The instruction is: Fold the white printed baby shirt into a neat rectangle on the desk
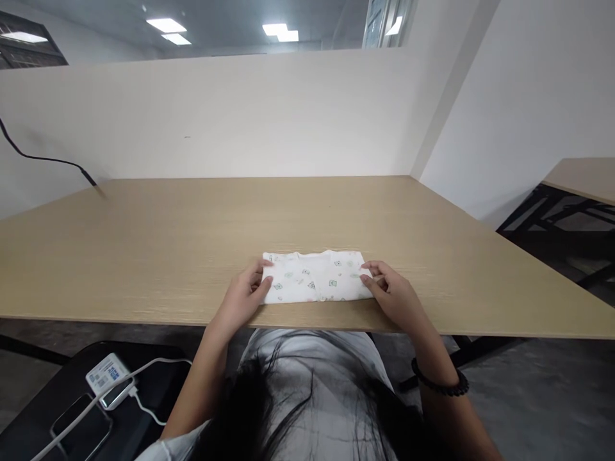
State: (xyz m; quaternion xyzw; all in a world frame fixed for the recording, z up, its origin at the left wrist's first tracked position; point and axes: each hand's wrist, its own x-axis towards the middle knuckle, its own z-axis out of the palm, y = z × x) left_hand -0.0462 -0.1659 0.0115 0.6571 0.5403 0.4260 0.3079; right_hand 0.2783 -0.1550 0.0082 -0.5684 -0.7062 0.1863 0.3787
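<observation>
Near the front edge of a pale wood-grain tabletop, a flat, folded strip of white fabric printed with small green and grey motifs, lying lengthwise from left to right between two bare hands. Along its far edge, a shallow dip near the middle. At its left end, the left hand, thumb tip over the fabric's surface, index fingertip farther back by the far-left corner, only a small gap between the two, with white fabric visible there. At its right end, the right hand, in a near-mirror pose: index fingertip by the far-right corner, thumb tip on the fabric closer to the body, again just a small gap between. Other fingers partly hidden on both sides; cannot tell about a firm pinch or any fingertip beneath the fabric. Around the right wrist, a black beaded bracelet. Between the forearms, below the table edge, a pale shirt and long black hair. Behind the tabletop, a plain white partition. To the lower left, beside the left forearm, a black seat with a small white labelled box on top.
</observation>
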